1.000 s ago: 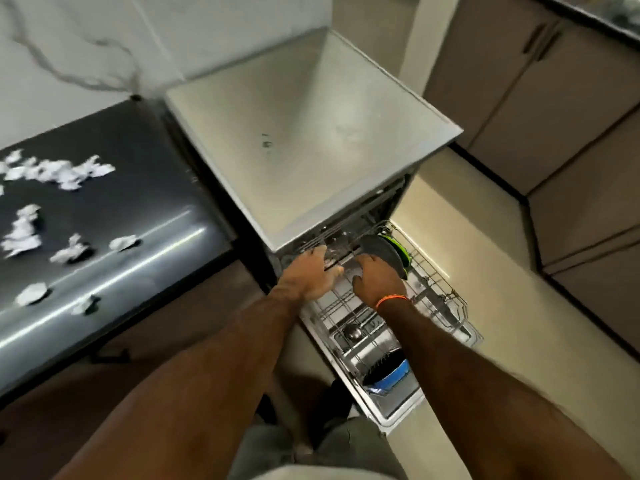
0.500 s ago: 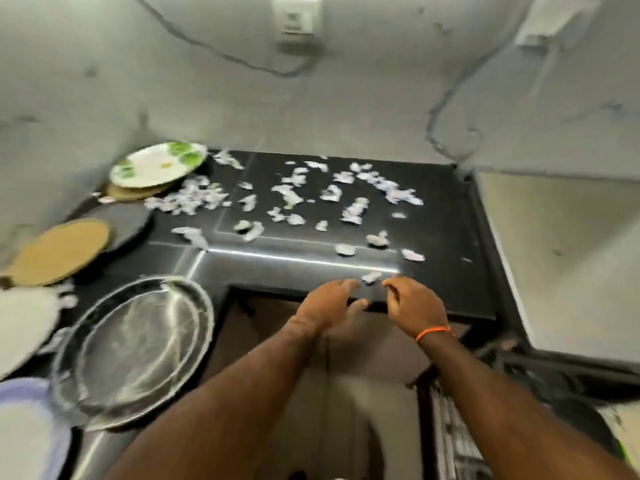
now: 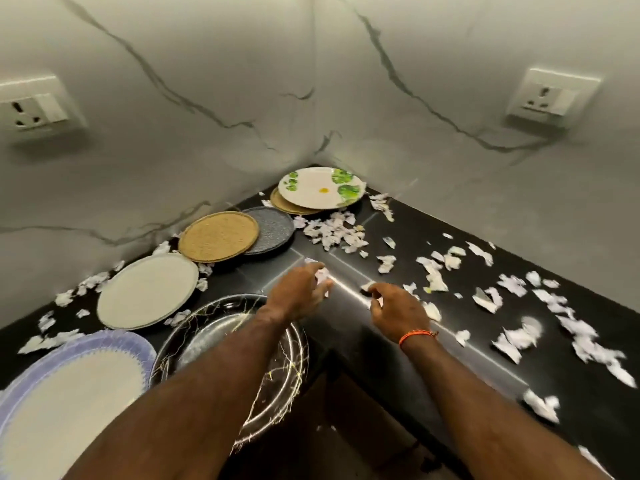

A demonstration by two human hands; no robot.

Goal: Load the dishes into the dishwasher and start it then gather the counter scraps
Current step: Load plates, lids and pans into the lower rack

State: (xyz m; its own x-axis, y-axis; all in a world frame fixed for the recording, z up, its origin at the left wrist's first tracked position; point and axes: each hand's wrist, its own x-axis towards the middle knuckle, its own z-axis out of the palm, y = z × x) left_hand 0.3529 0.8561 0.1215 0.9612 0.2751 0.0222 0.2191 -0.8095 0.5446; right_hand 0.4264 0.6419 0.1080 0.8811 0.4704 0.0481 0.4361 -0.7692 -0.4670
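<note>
Your paper scraps (image 3: 334, 233) are torn white pieces, crumpled and ragged, strewn across the black counter (image 3: 398, 251); the thickest heap lies just in front of the green-patterned plate (image 3: 320, 188) in the corner, and a looser trail runs off to your right. More bits lie along the wall by the other dishes on the left arm of the counter: a woven tan plate (image 3: 218, 236) overlapping a dark grey plate (image 3: 273, 228), a plain white plate (image 3: 147, 291), a steel tray (image 3: 207, 337) and a blue-rimmed plate (image 3: 69, 393).

Your left hand (image 3: 299, 292) is over the inner corner of the counter, its grip narrow, fingers curled round a white scrap at the fingertips. Your right hand (image 3: 398, 310) is just beside it, fingers bent down onto a small scrap at the counter edge; whether that grip has closed on it, you cannot tell from this view.

Against the view half a second ago, both hands have advanced from the counter's front edge inward among the scraps. The plates lie as they did.
</note>
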